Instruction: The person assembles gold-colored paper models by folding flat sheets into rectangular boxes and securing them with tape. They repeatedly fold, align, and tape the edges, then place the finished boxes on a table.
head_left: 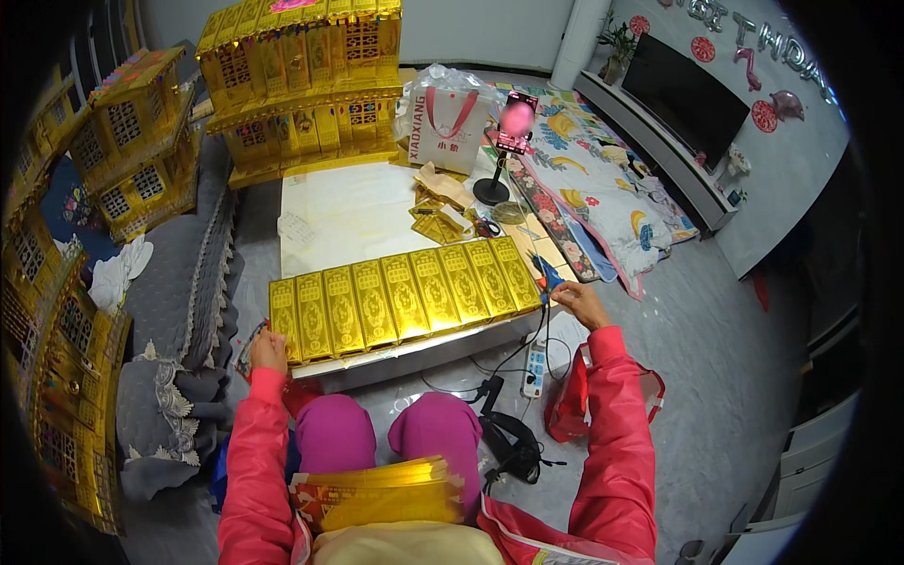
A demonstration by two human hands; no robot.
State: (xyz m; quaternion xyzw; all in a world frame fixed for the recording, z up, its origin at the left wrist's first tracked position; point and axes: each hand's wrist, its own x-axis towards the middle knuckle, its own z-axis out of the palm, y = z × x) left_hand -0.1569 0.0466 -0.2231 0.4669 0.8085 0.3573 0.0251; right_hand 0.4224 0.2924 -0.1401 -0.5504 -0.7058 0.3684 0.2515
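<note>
Blue tool gripped by fingers of right hand; left hand at gold row, grip unclear. Row best steadied before tool is applied.

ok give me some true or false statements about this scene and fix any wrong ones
1. The row of shiny gold rectangular blocks lies along the near side of the white rectangular tabletop. True.
2. The left hand holds a white paper bag with red handles. False: it is at the row's left end.
3. The right hand is at the blue corded tool. True.
4. A wide black television is on the left. False: it is on the right.
</note>
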